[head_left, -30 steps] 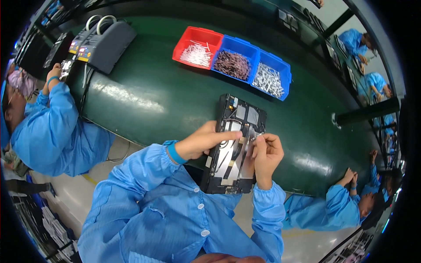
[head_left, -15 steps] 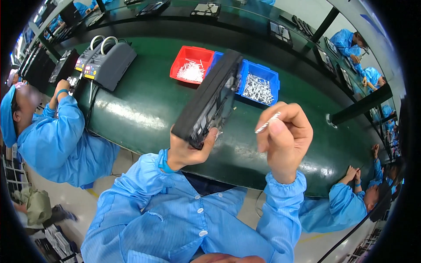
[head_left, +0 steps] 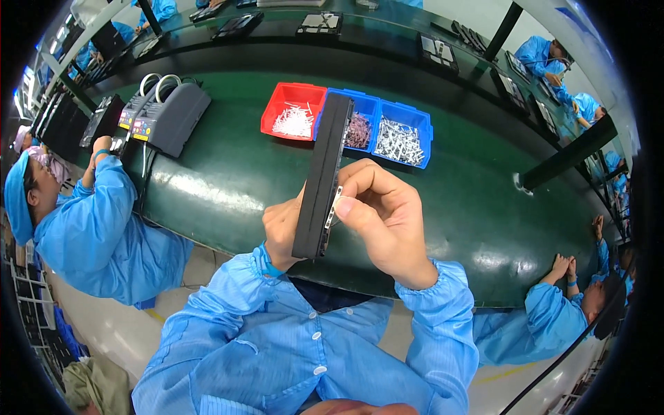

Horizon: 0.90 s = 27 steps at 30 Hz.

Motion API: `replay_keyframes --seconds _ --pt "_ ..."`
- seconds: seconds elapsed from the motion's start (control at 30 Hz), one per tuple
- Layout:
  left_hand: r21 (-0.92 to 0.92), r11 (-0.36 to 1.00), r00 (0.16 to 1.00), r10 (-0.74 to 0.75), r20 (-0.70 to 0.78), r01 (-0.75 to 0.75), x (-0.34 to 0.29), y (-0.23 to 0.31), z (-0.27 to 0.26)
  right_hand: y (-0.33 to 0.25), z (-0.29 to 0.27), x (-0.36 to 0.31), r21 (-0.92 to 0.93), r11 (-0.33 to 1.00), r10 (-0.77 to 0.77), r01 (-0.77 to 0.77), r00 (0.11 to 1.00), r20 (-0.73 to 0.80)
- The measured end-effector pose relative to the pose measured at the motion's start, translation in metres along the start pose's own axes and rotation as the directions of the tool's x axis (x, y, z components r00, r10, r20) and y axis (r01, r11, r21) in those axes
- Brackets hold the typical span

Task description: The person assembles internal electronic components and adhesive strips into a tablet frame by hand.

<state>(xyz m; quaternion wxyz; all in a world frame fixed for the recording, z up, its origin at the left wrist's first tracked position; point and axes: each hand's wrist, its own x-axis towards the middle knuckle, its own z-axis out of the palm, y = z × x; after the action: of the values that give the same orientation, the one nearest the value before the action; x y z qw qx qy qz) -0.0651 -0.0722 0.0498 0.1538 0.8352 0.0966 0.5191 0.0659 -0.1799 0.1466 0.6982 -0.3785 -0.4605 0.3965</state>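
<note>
Upright in front of me stands a thick black flat electronic unit (head_left: pixel 319 176), seen nearly edge-on. My left hand (head_left: pixel 279 232) is closed round its left side, and the unit hides part of the fingers. My right hand (head_left: pixel 387 225) pinches a small narrow white strip with dark marks (head_left: pixel 334 207) between thumb and forefinger, at the unit's right face. Whether the strip touches the unit is hard to tell. Behind the unit are a red bin (head_left: pixel 275 104) of white slips and two joined blue bins (head_left: pixel 408 111), one with pinkish-brown pieces, the other with silvery-white pieces.
A grey machine with two white loops (head_left: pixel 181 117) stands at the left of the green bench (head_left: pixel 207 183). Co-workers in blue sit at left (head_left: pixel 104 221) and right (head_left: pixel 553 304). A black post (head_left: pixel 570 158) rises at right. A raised shelf (head_left: pixel 380 48) with flat units runs behind.
My right hand has moved left, bringing the strip up to the unit's right face. The unit has turned more upright and come slightly nearer me, uncovering the middle bin.
</note>
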Motion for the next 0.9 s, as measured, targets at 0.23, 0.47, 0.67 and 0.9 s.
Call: replay_keyframes --seconds 0.23,0.47,0.67,0.9 --pt "-0.024 1.000 1.000 -0.010 -0.010 0.009 0.0039 0.0019 0.0001 0.0025 -0.0011 0.0015 -0.024 1.000 -0.004 0.005 1.000 0.018" --pt "-0.057 0.995 0.996 -0.079 0.028 0.081 0.0011 0.0023 -0.0011 0.0022 0.0013 0.0020 -0.056 0.998 -0.021 0.023 0.999 0.037" --pt "-0.051 0.995 0.996 -0.086 0.037 0.088 -0.0012 0.0017 0.0011 0.0026 0.0002 0.0005 -0.051 0.998 -0.026 0.027 0.999 0.029" --pt "-0.030 1.000 1.000 0.008 -0.011 -0.008 -0.0019 -0.0029 0.0041 0.0066 -0.0004 -0.0012 -0.008 1.000 -0.017 0.017 1.000 0.017"
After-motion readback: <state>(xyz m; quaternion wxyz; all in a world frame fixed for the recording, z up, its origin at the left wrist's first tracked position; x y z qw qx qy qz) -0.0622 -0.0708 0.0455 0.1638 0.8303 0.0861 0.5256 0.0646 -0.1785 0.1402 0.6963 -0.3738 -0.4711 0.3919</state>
